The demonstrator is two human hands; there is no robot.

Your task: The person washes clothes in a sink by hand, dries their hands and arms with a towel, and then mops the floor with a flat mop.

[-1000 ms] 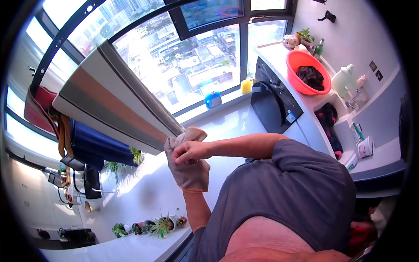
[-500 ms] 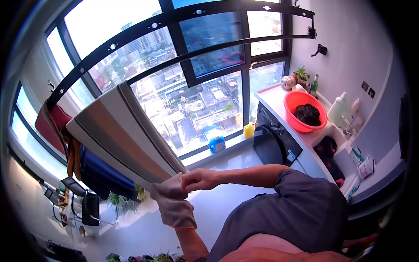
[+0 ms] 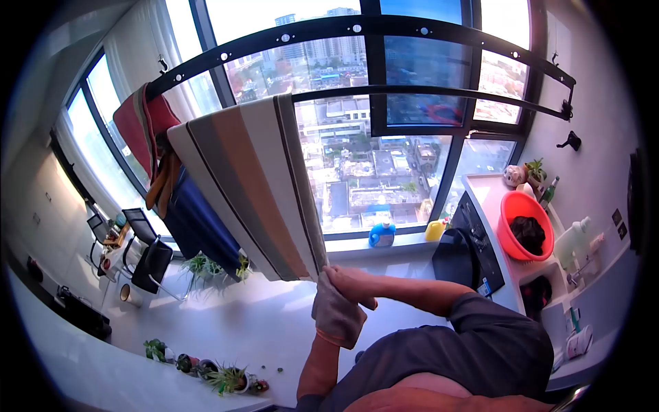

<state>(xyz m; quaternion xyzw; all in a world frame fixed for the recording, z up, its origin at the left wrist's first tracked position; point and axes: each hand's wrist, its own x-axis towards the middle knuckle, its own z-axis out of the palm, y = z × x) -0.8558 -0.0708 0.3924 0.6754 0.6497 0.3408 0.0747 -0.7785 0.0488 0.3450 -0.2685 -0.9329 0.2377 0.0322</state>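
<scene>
A grey-brown cloth mitt (image 3: 336, 319) with an orange edge covers my left hand, hiding its fingers. My right hand (image 3: 350, 283) is closed on the upper part of the mitt, with the fingertips partly hidden. Just beyond both hands hangs a striped sheet (image 3: 264, 182) in grey, orange-brown and white, draped over the drying rack's lower bar (image 3: 412, 89). Its lower corner comes down close to my right hand; whether they touch, I cannot tell.
A red cloth (image 3: 137, 127) and a dark blue cloth (image 3: 199, 216) hang at the left. To the right, a red basin (image 3: 506, 226) with dark fabric stands on the counter beside a sink. Potted plants (image 3: 230, 378) line the floor below. Chairs (image 3: 152, 264) stand at far left.
The view has shifted, so the rack, sheet and basin appear farther right. My hands have come closer together, and the mitt's orange-edged flap beside my right hand no longer shows the same way.
</scene>
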